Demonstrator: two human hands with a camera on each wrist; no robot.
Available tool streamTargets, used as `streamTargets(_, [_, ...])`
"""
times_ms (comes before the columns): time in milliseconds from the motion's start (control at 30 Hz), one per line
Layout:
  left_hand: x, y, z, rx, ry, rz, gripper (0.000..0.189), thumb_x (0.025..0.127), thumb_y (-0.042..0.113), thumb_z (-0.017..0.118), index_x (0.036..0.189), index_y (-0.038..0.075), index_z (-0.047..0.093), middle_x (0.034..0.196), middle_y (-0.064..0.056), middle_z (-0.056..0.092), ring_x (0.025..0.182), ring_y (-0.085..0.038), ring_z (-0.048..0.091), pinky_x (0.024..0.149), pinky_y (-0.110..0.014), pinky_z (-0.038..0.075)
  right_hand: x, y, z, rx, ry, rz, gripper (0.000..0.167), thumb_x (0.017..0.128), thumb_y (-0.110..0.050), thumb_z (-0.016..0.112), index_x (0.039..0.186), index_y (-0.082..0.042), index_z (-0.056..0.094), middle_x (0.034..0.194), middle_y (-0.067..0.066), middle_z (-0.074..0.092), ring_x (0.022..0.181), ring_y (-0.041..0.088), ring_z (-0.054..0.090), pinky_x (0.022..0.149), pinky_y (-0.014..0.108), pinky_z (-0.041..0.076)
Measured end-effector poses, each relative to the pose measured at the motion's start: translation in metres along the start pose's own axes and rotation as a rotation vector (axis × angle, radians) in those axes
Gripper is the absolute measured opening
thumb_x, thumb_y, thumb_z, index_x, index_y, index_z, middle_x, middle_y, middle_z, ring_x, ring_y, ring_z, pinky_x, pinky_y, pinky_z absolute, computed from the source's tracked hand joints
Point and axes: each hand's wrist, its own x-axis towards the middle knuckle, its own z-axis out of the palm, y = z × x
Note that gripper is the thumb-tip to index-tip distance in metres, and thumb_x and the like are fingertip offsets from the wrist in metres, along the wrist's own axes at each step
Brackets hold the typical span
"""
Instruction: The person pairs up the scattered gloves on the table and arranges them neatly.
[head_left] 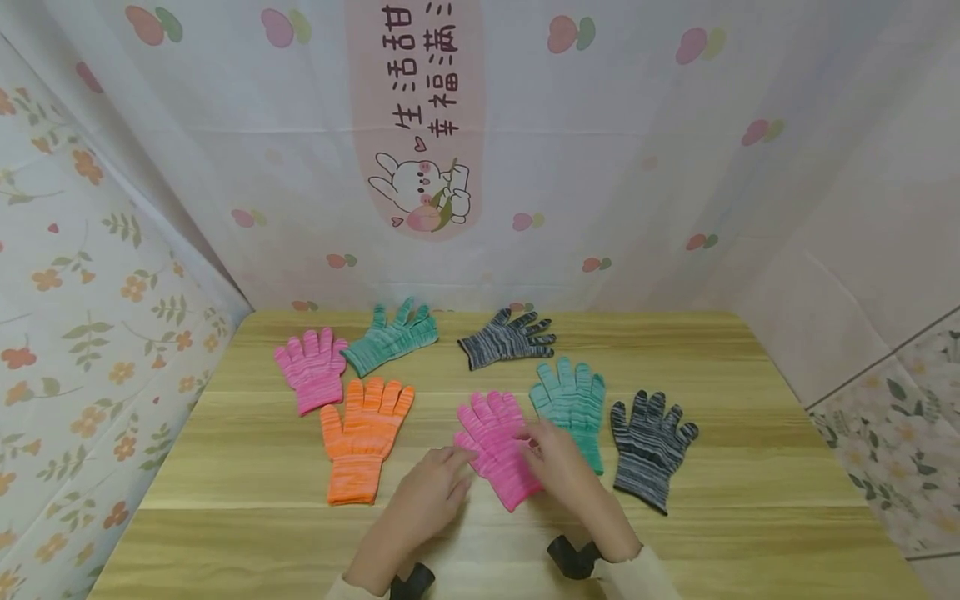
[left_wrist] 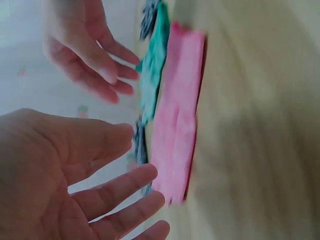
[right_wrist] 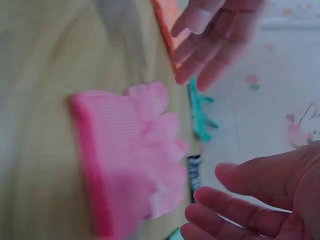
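Note:
Near the middle of the table lies a pink knitted glove (head_left: 491, 433), spread flat with its fingers pointing away from me. My left hand (head_left: 435, 487) hovers by its left edge, and my right hand (head_left: 561, 462) is over its right side. Both wrist views show relaxed, parted fingers holding nothing, with a gap to the pink glove (right_wrist: 125, 160). Just beyond my right hand is a green glove (head_left: 572, 400), partly covered by that hand in the head view. A grey-black striped glove (head_left: 648, 450) lies farther right.
To the left lie an orange glove (head_left: 363, 442) and another pink glove (head_left: 313, 371). A second green glove (head_left: 393, 337) and a second grey-black glove (head_left: 510, 340) are at the table's back. Behind the wooden table (head_left: 247, 533) hangs a printed white curtain (head_left: 600, 150).

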Motion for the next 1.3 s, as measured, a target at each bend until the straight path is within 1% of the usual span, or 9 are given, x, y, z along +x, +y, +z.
streamTargets(100, [-0.001, 0.01, 0.011, 0.012, -0.04, 0.017, 0.035, 0.091, 0.02, 0.057, 0.125, 0.009, 0.057, 0.123, -0.009, 0.058, 0.115, -0.027, 0.054, 0.094, -0.043, 0.047, -0.009, 0.01, 0.007, -0.024, 0.015, -0.004, 0.014, 0.083, -0.001, 0.063, 0.096, -0.001, 0.069, 0.096, 0.011, 0.065, 0.091, 0.026, 0.062, 0.076, 0.038, 0.053])
streamTargets(267, [-0.002, 0.021, 0.028, 0.098, -0.047, 0.065, 0.039, 0.089, 0.021, 0.06, 0.126, 0.008, 0.057, 0.13, -0.009, 0.054, 0.122, -0.024, 0.05, 0.098, -0.039, 0.045, -0.02, 0.019, 0.017, -0.01, 0.028, -0.004, 0.017, 0.08, 0.002, 0.065, 0.096, 0.002, 0.069, 0.098, 0.013, 0.065, 0.096, 0.03, 0.061, 0.081, 0.043, 0.051])
streamTargets(367, [-0.003, 0.023, 0.032, 0.14, -0.051, 0.067, 0.042, 0.087, 0.021, 0.062, 0.127, 0.009, 0.057, 0.133, -0.008, 0.052, 0.124, -0.023, 0.048, 0.099, -0.038, 0.044, -0.024, 0.021, 0.021, 0.01, 0.01, 0.014, 0.016, 0.081, 0.002, 0.064, 0.096, 0.001, 0.069, 0.097, 0.011, 0.064, 0.096, 0.028, 0.06, 0.083, 0.042, 0.051])
streamTargets(533, [-0.004, 0.022, 0.036, 0.13, -0.032, 0.054, 0.039, 0.086, 0.021, 0.063, 0.123, 0.01, 0.06, 0.134, -0.006, 0.052, 0.124, -0.023, 0.048, 0.1, -0.038, 0.043, -0.028, 0.024, 0.027, 0.016, 0.004, 0.02, 0.015, 0.081, 0.003, 0.064, 0.095, 0.001, 0.069, 0.094, 0.005, 0.058, 0.092, 0.02, 0.057, 0.079, 0.038, 0.052])
streamTargets(767, [-0.001, 0.011, 0.038, 0.1, 0.045, 0.035, 0.022, 0.085, 0.018, 0.064, 0.105, 0.01, 0.064, 0.126, -0.003, 0.056, 0.118, -0.022, 0.052, 0.099, -0.037, 0.044, -0.026, 0.022, 0.034, 0.042, -0.023, -0.012, 0.021, 0.08, 0.008, 0.059, 0.099, 0.004, 0.069, 0.089, 0.004, 0.051, 0.084, 0.015, 0.052, 0.071, 0.028, 0.049])
streamTargets(900, [-0.001, 0.0, 0.037, 0.091, 0.072, 0.009, 0.014, 0.084, 0.017, 0.064, 0.096, 0.012, 0.062, 0.115, -0.002, 0.058, 0.11, -0.021, 0.055, 0.097, -0.036, 0.044, -0.023, 0.019, 0.04, 0.093, -0.057, -0.012, 0.026, 0.08, 0.009, 0.056, 0.101, 0.003, 0.069, 0.085, 0.004, 0.051, 0.077, 0.011, 0.046, 0.064, 0.021, 0.043])
streamTargets(1000, [-0.002, -0.009, 0.034, 0.098, 0.085, -0.014, 0.012, 0.084, 0.017, 0.064, 0.094, 0.012, 0.06, 0.102, 0.0, 0.057, 0.099, -0.019, 0.056, 0.091, -0.036, 0.046, -0.019, 0.016, 0.045, 0.112, -0.074, -0.017, 0.027, 0.081, 0.008, 0.057, 0.102, -0.001, 0.07, 0.081, 0.002, 0.05, 0.07, 0.008, 0.041, 0.059, 0.018, 0.038])
streamTargets(1133, [-0.004, -0.021, 0.028, 0.101, 0.107, -0.047, 0.009, 0.085, 0.017, 0.065, 0.087, 0.015, 0.057, 0.087, 0.004, 0.047, 0.081, -0.014, 0.049, 0.075, -0.032, 0.045, -0.012, 0.008, 0.053, 0.099, -0.087, -0.054, 0.026, 0.081, 0.002, 0.062, 0.103, -0.006, 0.072, 0.073, -0.002, 0.047, 0.064, 0.007, 0.035, 0.055, 0.018, 0.033])
streamTargets(1300, [-0.007, -0.035, 0.022, 0.07, 0.118, -0.118, 0.018, 0.082, 0.014, 0.068, 0.079, 0.017, 0.051, 0.081, 0.005, 0.039, 0.074, -0.012, 0.04, 0.065, -0.028, 0.037, -0.005, -0.001, 0.061, 0.064, -0.105, -0.093, 0.025, 0.08, -0.005, 0.066, 0.103, -0.012, 0.073, 0.065, -0.006, 0.042, 0.06, 0.006, 0.032, 0.053, 0.018, 0.029])
